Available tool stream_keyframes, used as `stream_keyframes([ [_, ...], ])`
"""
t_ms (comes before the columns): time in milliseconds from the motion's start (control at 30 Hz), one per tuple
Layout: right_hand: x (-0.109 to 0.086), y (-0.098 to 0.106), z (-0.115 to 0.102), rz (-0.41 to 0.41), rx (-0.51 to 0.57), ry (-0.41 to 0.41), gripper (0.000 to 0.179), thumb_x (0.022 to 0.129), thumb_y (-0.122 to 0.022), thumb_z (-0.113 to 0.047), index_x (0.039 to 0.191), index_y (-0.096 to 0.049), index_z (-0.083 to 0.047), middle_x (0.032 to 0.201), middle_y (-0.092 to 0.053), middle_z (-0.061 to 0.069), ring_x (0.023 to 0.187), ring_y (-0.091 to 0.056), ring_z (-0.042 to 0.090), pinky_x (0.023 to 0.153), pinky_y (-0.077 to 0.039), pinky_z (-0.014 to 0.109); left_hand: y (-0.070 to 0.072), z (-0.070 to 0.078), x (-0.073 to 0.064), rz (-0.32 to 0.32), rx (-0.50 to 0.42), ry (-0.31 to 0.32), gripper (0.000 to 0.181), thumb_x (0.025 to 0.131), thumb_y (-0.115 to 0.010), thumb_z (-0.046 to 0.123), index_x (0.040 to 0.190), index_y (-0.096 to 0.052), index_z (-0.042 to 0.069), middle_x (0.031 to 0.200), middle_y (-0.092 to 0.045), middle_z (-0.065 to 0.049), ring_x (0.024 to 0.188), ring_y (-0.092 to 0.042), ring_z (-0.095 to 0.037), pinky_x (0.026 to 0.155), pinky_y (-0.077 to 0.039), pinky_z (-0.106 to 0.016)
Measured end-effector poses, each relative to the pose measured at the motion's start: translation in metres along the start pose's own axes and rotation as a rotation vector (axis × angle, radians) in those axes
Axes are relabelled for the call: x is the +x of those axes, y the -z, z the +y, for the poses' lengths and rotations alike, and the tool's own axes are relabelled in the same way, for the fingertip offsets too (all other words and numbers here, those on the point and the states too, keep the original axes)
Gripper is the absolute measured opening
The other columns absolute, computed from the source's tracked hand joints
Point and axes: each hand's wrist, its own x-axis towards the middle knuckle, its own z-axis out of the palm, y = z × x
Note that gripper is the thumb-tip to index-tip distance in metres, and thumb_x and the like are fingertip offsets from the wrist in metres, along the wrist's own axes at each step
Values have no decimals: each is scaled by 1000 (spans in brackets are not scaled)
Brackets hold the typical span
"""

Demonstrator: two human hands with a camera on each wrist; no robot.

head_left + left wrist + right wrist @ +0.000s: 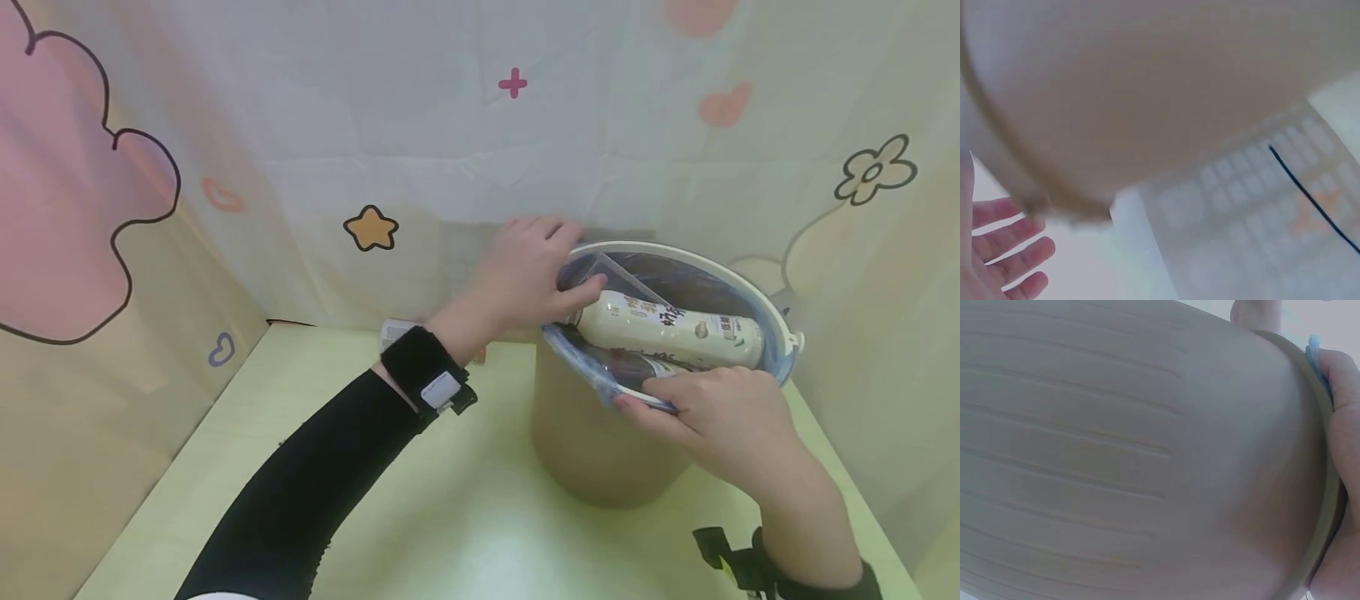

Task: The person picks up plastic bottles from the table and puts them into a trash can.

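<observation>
A beige trash can point(607, 450) stands tilted on the table, with a translucent bluish bag point(562, 343) lining it and folded over its rim. Inside lies a cream-coloured bottle point(675, 329) with printed lettering, above some dark, partly hidden contents. At the left side of the rim is my left hand point(528, 271), its thumb reaching over the opening. Its fingers point(1016, 250) look straight and spread in the left wrist view. My right hand point(727, 425) grips the front rim with the bag edge between thumb and finger.
A patterned curtain point(420, 100) hangs behind the pale table point(420, 517) and along its sides. A small pale object point(397, 332) lies at the back, partly behind the left wrist. In the left wrist view, a grid-patterned panel point(1235, 219) shows below the can.
</observation>
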Motion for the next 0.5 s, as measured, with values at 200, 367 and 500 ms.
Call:
stream_keyframes([
  [200, -3, 2, 1, -13, -4, -16, 49, 74, -68, -50, 51, -30, -28, 45, -21, -19, 40, -20, 3, 39, -12, 25, 0, -43, -25, 119, -59, 60, 51, 88, -48, 49, 111, -61, 6, 106, -67, -8, 97, -57, -22, 87, -48, -39],
  [367, -2, 2, 0, -8, -4, 0, 48, 75, -67, -49, 51, -31, -27, 46, -21, -19, 40, -20, 3, 39, -11, 24, -18, -78, -61, 49, -77, 146, 52, 89, -49, 49, 113, -59, 3, 109, -65, -10, 99, -55, -24, 86, -49, -42],
  [500, -1, 2, 0, -9, -5, 8, 48, 76, -66, -49, 51, -32, -27, 46, -21, -19, 40, -20, 3, 40, -11, 24, -34, -102, -92, -83, -95, 238, 57, 89, -49, 52, 120, -55, 5, 117, -61, -10, 106, -53, -26, 92, -45, -45],
])
